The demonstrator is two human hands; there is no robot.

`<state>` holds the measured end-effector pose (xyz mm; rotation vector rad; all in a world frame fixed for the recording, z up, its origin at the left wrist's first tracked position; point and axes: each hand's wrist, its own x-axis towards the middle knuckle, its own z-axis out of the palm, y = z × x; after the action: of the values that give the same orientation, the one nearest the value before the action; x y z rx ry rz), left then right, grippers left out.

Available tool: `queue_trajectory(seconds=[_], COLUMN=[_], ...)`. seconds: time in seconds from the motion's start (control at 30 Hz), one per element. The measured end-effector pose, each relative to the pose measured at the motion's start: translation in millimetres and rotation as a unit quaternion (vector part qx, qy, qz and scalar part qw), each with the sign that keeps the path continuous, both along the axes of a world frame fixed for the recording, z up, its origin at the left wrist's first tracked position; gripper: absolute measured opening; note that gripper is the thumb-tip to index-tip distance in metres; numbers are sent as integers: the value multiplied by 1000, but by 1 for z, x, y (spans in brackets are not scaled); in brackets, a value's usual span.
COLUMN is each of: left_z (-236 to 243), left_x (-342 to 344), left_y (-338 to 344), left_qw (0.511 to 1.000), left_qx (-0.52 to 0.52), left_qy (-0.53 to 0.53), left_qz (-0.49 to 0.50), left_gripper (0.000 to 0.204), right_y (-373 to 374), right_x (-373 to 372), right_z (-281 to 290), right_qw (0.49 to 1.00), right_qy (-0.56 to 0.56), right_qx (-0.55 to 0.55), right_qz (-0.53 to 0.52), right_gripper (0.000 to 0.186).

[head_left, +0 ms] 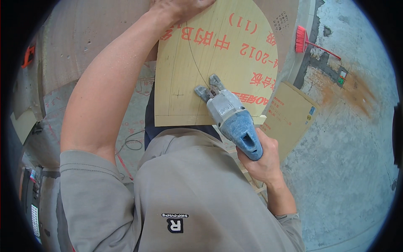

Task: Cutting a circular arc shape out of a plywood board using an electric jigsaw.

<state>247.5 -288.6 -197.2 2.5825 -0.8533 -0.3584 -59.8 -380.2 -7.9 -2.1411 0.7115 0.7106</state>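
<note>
Below our chest, the plywood panel (197, 80) lies flat on the bench (84, 38), its near edge straight and its far right edge cut to a curve. We see red printed characters across its upper and right areas, a pencilled arc running from the top toward the centre, and a small pencilled cross near the lower left. Our right hand (262, 157) is closed around the blue rear grip of the jigsaw (228, 115), fingers wrapped fully about it. The saw's grey metal body rests on the panel, with its forked front shoe touching the surface just beside the pencilled arc. Our left hand (178, 6) is pressed palm-down on the far edge of the panel, at the top of the view; its fingers are partly cut off, so we cannot tell how far they spread. A smaller plywood offcut (294, 113) lies to the right of the saw, near the panel's lower right corner. A red-bristled broom (304, 42) lies on the concrete floor (357, 147), well apart from the panel.
</note>
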Motion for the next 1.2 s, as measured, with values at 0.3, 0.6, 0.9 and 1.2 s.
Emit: queue_trajectory(seconds=[0.3,0.6,0.9,1.2], left_z=[-2,-16,-25,-16], left_x=[0,41,24,18], left_y=[0,23,0,0], left_qw=[1000,953,991,992], left_qx=[-2,-180,25,56], left_qy=[8,138,-37,-24], left_qz=[-3,-200,-123,-113], left_gripper=[70,75,76,62], right_y=[2,10,2,-2], right_x=[1,5,-3,-13], right_z=[-1,-1,-3,-8], right_qw=[1000,999,1000,1000], right_qy=[2,-5,1,20], right_qx=[-2,-14,-18,-7], right_qz=[-6,-34,-22,1], right_gripper=[21,21,19,27])
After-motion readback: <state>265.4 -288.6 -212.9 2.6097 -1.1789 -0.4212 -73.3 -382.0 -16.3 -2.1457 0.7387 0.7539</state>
